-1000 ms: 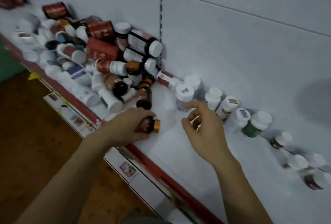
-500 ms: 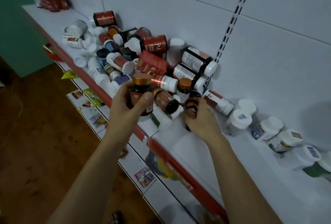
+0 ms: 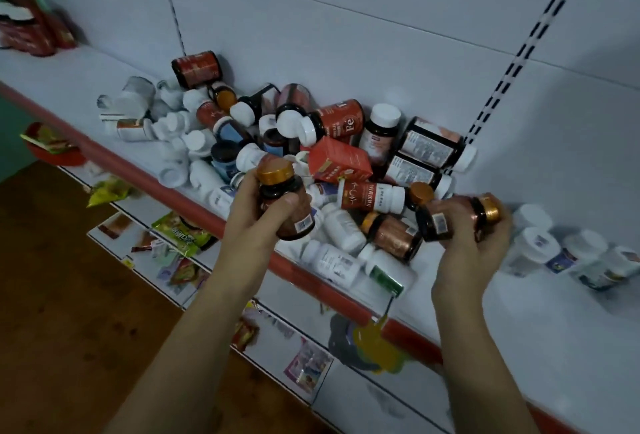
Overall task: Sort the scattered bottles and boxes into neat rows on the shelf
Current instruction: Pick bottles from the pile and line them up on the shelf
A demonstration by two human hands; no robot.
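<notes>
Bottles and boxes lie in a messy heap [image 3: 221, 128] on the white shelf [image 3: 519, 315], against the back wall. The left hand [image 3: 254, 225] has its fingers and thumb wrapped round a brown bottle [image 3: 289, 206]. This bottle stands nearly straight up in the hand, leaning a little, with its gold cap on top. The hand holds it up over the front of the heap. A red box [image 3: 341, 163] lies just behind and to the right of that hand.

The right hand [image 3: 476, 250] grips a second brown bottle [image 3: 450, 220]. This one lies on its side in the hand, with its gold cap pointing right, away from the heap. I cannot tell if it touches the shelf.

Between the two hands lies a third brown bottle [image 3: 393, 234] on its side, near the right hand. Just past the right hand, on its right, white bottles [image 3: 535, 248] stand side by side along the wall. They look blurry.
</notes>
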